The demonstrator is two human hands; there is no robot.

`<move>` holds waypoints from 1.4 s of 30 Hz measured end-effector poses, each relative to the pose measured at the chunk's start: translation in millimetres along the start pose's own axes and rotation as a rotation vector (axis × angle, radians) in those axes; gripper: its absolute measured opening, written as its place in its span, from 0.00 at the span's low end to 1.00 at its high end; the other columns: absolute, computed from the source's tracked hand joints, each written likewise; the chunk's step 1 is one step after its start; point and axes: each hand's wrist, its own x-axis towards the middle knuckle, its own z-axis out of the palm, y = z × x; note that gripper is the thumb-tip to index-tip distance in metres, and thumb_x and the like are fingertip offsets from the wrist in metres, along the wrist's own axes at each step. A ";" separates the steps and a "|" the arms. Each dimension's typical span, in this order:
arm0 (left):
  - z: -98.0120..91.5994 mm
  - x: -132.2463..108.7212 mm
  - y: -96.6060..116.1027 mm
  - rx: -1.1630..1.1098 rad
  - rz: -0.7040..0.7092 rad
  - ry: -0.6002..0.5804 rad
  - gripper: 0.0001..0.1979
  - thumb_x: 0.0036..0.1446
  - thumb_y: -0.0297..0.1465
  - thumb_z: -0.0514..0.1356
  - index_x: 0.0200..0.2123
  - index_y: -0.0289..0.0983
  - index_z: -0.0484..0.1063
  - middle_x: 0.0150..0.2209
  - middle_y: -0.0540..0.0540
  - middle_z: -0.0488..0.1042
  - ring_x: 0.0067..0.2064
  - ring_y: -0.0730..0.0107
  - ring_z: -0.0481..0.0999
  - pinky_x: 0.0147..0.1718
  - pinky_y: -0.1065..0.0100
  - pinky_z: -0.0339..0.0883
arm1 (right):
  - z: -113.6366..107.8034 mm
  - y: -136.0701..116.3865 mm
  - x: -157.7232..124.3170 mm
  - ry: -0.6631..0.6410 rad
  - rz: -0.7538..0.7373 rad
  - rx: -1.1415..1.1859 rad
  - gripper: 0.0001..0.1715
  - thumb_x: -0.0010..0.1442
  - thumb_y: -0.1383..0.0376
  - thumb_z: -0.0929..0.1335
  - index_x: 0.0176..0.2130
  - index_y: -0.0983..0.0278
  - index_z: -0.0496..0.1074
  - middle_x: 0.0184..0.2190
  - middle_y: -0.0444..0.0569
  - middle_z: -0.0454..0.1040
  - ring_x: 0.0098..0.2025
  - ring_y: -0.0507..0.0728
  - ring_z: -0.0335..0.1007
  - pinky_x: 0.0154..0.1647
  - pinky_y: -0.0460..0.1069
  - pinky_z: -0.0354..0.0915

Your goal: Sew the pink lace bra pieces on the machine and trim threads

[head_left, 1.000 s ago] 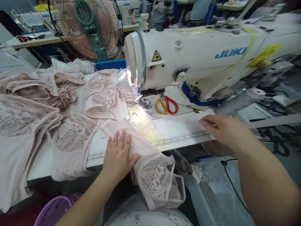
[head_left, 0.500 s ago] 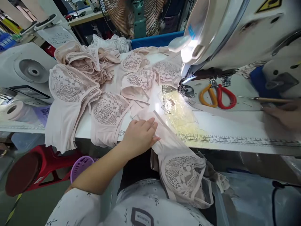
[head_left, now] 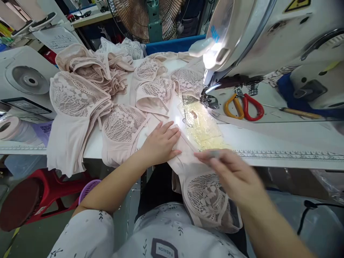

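Note:
My left hand (head_left: 162, 143) lies with its fingers outstretched on the band of a pale pink lace bra (head_left: 206, 197), pressing the fabric to the table edge. The bra's lace cup hangs over the edge onto my lap. Over the bra, my right hand (head_left: 232, 172) is closed in a pinch, somewhat blurred. A small greyish spot shows at its fingertips; what it is I cannot make out. Beyond the hands lies a yellowish plastic-covered sheet (head_left: 202, 125), beside the needle area of a sewing machine (head_left: 242, 39).
Orange-and-red-handled scissors (head_left: 243, 106) and a wooden-handled awl (head_left: 301, 113) lie right of the needle. More lace bras (head_left: 77, 96) are piled at left, by a white machine (head_left: 29, 80). A fan (head_left: 154, 21) stands behind. A red stool (head_left: 51, 193) is at lower left.
My right hand has come from the far right, near the awl, leftward to the bra. The awl stays on the table. My left hand still rests on the band, and the view has shifted slightly.

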 end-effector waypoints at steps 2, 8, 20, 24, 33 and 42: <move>2.9 -1.9 -1.7 -0.026 0.023 -0.012 0.30 0.64 0.45 0.53 0.58 0.26 0.64 0.61 0.33 0.64 0.63 0.51 0.61 0.60 0.54 0.55 | 31.8 -15.4 2.9 -0.070 -0.103 -0.182 0.16 0.60 0.51 0.63 0.38 0.60 0.70 0.43 0.52 0.74 0.46 0.61 0.70 0.44 0.54 0.66; 16.7 -14.2 1.4 -0.085 -0.080 0.057 0.35 0.64 0.48 0.50 0.61 0.25 0.59 0.62 0.29 0.60 0.63 0.50 0.60 0.59 0.54 0.57 | 26.6 -28.0 39.1 -0.075 -0.228 -0.497 0.15 0.59 0.53 0.61 0.31 0.61 0.67 0.31 0.49 0.72 0.32 0.56 0.68 0.32 0.50 0.63; 22.2 -16.9 1.4 -0.139 -0.114 0.148 0.34 0.62 0.49 0.52 0.58 0.26 0.64 0.59 0.31 0.65 0.62 0.51 0.62 0.60 0.54 0.57 | 71.2 -23.1 92.7 0.090 -0.530 -0.915 0.21 0.62 0.61 0.58 0.42 0.64 0.77 0.23 0.47 0.62 0.22 0.52 0.56 0.20 0.46 0.50; 25.2 -17.1 1.5 -0.147 -0.107 0.186 0.33 0.63 0.49 0.51 0.57 0.25 0.64 0.58 0.32 0.66 0.61 0.52 0.63 0.60 0.55 0.58 | 75.7 -22.0 92.9 0.093 -0.549 -1.003 0.21 0.62 0.62 0.58 0.41 0.64 0.78 0.21 0.44 0.57 0.20 0.50 0.50 0.19 0.45 0.43; 24.8 -16.2 1.2 -0.151 -0.110 0.191 0.33 0.62 0.49 0.52 0.57 0.26 0.63 0.58 0.32 0.67 0.61 0.53 0.63 0.59 0.55 0.60 | 82.6 -30.0 94.5 0.068 -0.555 -1.170 0.18 0.61 0.66 0.58 0.36 0.66 0.76 0.22 0.43 0.53 0.20 0.49 0.40 0.19 0.45 0.37; 21.2 -13.0 4.5 -0.070 -0.112 0.190 0.33 0.61 0.49 0.53 0.56 0.26 0.65 0.56 0.34 0.69 0.58 0.53 0.66 0.56 0.57 0.63 | 66.8 -35.7 75.8 0.007 -0.679 -1.302 0.18 0.59 0.71 0.56 0.28 0.68 0.72 0.20 0.43 0.50 0.19 0.50 0.39 0.19 0.45 0.37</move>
